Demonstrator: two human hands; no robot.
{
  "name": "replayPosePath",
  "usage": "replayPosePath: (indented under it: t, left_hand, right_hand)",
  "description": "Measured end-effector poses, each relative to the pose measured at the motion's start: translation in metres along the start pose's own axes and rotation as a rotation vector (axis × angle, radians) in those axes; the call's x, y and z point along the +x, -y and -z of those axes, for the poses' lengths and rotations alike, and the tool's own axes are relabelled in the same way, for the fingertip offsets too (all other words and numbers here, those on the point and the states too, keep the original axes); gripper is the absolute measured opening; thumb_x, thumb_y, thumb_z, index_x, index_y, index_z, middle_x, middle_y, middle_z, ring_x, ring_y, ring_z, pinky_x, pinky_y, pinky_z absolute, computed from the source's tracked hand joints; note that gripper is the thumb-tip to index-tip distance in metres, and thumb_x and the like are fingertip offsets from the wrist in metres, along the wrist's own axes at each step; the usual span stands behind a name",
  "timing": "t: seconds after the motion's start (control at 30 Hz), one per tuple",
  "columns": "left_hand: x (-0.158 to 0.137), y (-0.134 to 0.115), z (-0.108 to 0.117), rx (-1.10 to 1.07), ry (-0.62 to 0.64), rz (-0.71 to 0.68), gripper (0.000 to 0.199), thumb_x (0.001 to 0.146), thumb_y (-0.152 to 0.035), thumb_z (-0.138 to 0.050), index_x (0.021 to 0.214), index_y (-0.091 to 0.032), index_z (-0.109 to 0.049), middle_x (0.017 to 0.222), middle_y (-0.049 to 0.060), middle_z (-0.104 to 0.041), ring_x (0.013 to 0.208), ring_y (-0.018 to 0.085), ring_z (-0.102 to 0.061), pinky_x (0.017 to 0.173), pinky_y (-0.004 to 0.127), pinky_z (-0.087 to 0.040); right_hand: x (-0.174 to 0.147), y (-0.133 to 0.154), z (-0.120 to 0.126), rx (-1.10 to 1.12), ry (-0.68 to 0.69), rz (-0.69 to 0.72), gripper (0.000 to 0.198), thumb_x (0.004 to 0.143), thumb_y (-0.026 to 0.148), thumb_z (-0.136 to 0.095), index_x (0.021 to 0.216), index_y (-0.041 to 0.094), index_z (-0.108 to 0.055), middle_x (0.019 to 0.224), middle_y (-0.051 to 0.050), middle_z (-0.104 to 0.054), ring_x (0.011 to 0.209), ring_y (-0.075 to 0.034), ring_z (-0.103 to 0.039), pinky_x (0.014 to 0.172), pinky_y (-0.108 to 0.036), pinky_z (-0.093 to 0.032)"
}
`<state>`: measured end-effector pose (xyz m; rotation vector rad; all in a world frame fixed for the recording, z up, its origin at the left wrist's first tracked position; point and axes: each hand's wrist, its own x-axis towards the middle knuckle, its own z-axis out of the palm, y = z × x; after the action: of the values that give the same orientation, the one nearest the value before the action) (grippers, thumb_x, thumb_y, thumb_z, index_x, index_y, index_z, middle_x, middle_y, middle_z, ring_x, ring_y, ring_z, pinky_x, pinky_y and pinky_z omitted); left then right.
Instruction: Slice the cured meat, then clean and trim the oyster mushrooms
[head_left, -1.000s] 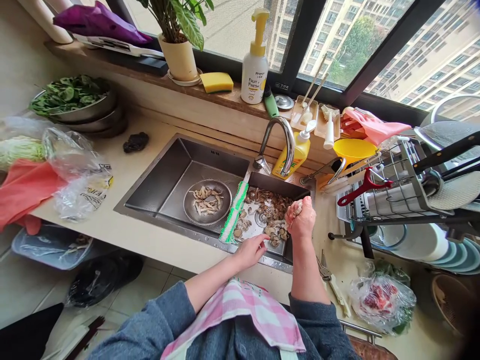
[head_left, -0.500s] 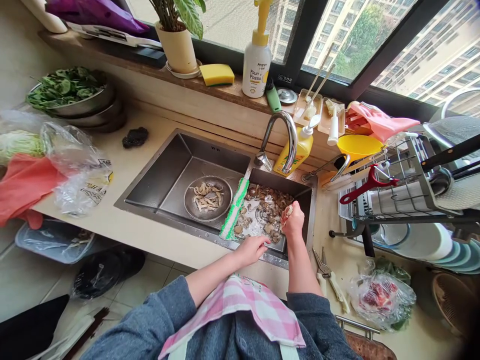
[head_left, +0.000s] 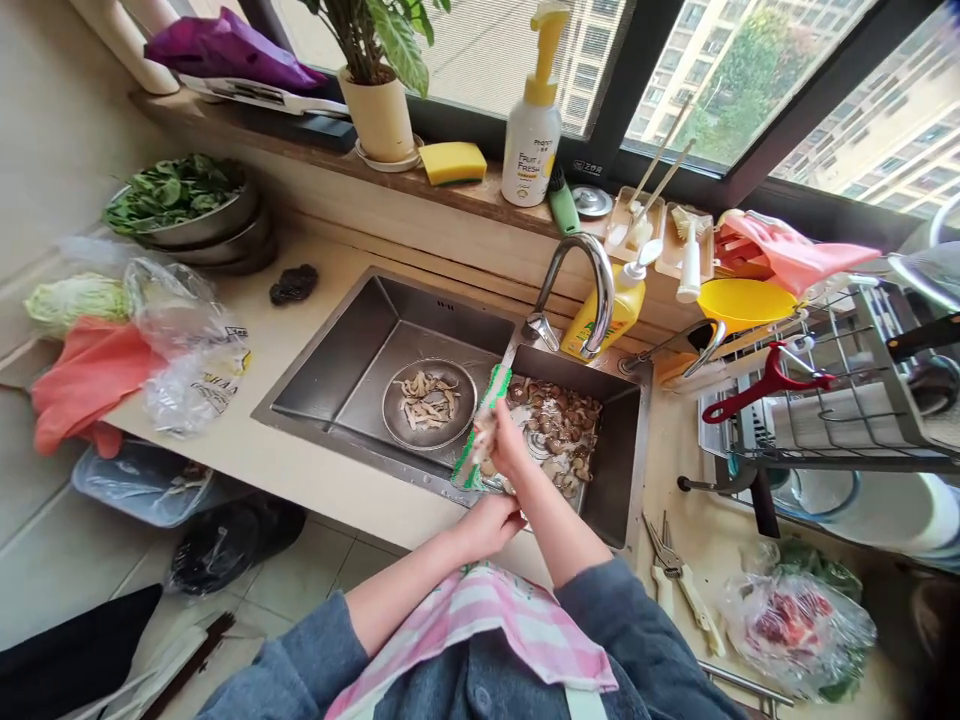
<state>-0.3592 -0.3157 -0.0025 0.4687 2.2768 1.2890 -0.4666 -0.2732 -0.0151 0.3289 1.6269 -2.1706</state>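
Observation:
My right hand (head_left: 508, 440) is closed on pale mushroom slices (head_left: 484, 440), mostly hidden by the fingers. It is over the green-and-white cloth strip (head_left: 491, 390) on the divider between the two basins. My left hand (head_left: 487, 527) is at the sink's front edge, below my right wrist; its fingers are loosely bent with nothing visible in them, and the tips are partly hidden. Brown sliced mushrooms (head_left: 562, 415) lie in water in the right basin (head_left: 619, 440). In the left basin (head_left: 352, 370), a round metal strainer (head_left: 391, 420) holds pale mushroom strips (head_left: 427, 402).
The faucet (head_left: 574, 245) arches behind the divider, beside a yellow soap bottle (head_left: 611, 305). A dish rack (head_left: 840, 400), scissors (head_left: 682, 580) and bagged meat (head_left: 795, 620) are on the right. Bowls of greens (head_left: 180, 205) and orange gloves (head_left: 90, 375) lie left.
My right hand has moved left from the right basin to the divider, still closed. My left hand has shifted slightly down and left, its fingers more bent. The view has tilted a little.

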Motion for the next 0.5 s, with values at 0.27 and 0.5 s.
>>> replayPosePath:
  t: [0.27,0.5]
  left_hand:
    - [-0.006,0.006,0.008,-0.064,-0.006,0.025,0.021,0.081,-0.018,-0.046,0.092,-0.016,-0.063,0.084,0.004,-0.065,0.076,0.015,-0.057,0.069,0.024,-0.042]
    - [-0.006,0.008,0.006,-0.102,-0.02,0.124,0.021,0.081,-0.024,-0.047,0.094,-0.017,-0.062,0.079,0.002,-0.062,0.072,0.014,-0.055,0.066,0.023,-0.041]
  right_hand:
    - [0.033,-0.001,0.039,-0.445,-0.099,0.1,0.051,0.081,0.059,-0.039,0.111,0.021,-0.056,0.103,-0.006,-0.065,0.091,-0.017,-0.061,0.078,-0.029,-0.047]
    - [0.038,-0.027,0.183,-1.055,-0.315,-0.185,0.035,0.075,0.03,-0.056,0.105,0.014,-0.061,0.117,-0.018,-0.057,0.114,-0.03,-0.048,0.094,-0.04,-0.034]
